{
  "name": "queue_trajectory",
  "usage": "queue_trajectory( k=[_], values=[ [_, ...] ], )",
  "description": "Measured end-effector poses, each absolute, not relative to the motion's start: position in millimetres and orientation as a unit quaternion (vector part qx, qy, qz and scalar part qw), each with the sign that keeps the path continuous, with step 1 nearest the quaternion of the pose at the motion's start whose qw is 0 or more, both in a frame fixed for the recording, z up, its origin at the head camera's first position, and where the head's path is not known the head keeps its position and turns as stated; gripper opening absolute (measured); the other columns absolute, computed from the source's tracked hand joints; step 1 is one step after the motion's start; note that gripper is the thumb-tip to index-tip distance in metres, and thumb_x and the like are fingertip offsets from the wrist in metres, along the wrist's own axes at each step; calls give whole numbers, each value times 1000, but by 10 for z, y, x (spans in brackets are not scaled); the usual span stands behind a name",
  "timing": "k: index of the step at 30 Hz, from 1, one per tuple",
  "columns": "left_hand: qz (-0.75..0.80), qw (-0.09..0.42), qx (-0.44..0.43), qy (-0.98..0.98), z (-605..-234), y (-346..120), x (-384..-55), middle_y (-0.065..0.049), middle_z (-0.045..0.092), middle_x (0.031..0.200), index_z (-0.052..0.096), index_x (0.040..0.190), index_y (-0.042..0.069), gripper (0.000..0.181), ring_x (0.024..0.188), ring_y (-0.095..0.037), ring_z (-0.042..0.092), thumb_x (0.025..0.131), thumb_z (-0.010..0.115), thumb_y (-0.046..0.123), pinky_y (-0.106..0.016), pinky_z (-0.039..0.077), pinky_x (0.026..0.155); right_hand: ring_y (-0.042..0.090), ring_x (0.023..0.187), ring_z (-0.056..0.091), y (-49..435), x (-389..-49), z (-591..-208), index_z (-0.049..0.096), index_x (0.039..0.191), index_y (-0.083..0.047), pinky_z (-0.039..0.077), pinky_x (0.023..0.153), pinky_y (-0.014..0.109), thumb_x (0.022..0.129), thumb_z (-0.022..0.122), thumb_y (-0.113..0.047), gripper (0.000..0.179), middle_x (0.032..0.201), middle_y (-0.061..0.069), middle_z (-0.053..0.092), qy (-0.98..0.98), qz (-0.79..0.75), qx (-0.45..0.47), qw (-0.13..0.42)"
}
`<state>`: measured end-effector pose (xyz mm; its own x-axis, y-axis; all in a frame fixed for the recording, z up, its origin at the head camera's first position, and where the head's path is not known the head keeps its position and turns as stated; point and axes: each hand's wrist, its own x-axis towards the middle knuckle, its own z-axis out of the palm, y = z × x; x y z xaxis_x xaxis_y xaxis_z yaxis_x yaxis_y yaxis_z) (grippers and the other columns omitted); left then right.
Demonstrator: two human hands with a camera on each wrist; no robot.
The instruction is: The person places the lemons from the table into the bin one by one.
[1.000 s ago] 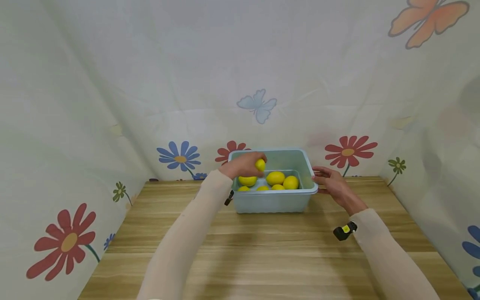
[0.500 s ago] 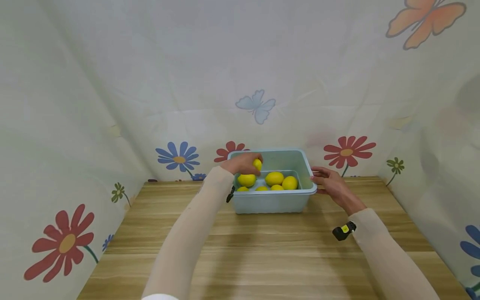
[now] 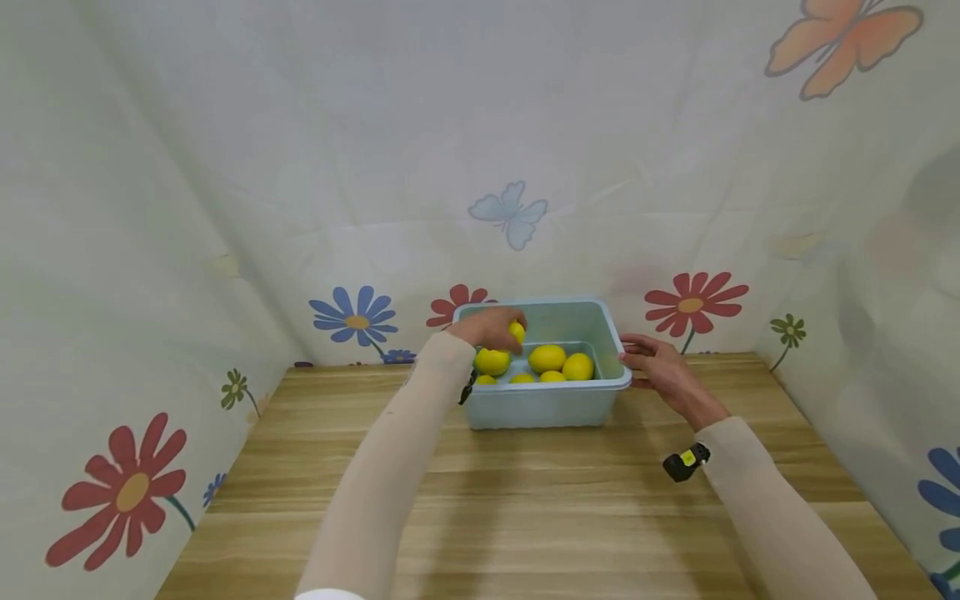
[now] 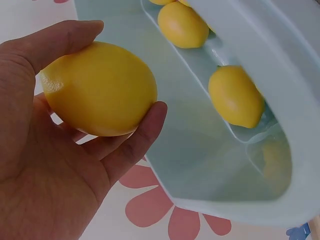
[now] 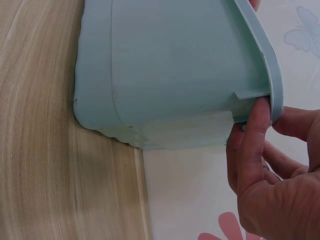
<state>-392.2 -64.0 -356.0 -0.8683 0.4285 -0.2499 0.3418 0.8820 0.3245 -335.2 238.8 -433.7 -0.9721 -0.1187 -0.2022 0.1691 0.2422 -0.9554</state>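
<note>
My left hand [image 3: 491, 327] grips a yellow lemon [image 4: 102, 89] between thumb and curled fingers, over the left part of a light blue plastic bin [image 3: 540, 406]. Inside the bin lie several more lemons [image 3: 547, 358]; the front wall partly hides the nearest ones. In the left wrist view, the held lemon is apart from the lemons [image 4: 236, 96] on the bin floor. At the bin's right end, my right hand [image 3: 663, 372] pinches the rim [image 5: 275, 85], its thumb on one side and fingertips tucked under the lip.
The bin stands near the back of a wood-grain table [image 3: 525, 517]. Behind it and at both sides hangs a pale cloth [image 3: 375, 167] printed with flowers and butterflies. A small black wrist camera [image 3: 686, 461] sits on the right wrist.
Still gripping the lemon, my left hand has shifted slightly left over the bin. My right hand keeps its hold on the rim. The whole head view has drifted a little.
</note>
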Motion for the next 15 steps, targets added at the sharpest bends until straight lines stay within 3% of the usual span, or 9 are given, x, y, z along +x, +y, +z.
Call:
queue_trajectory(
  k=[15],
  values=[
    [134, 161, 214, 954, -3539, -579, -3918, -1, 55, 137, 54, 133, 22, 48, 108, -21, 54, 88, 69, 32, -39, 51, 97, 39, 130, 48, 2401, -3360, -4345, 31, 154, -15, 52, 101, 43, 101, 54, -23, 59, 152, 19, 39, 781, -614, 16, 116]
  ],
)
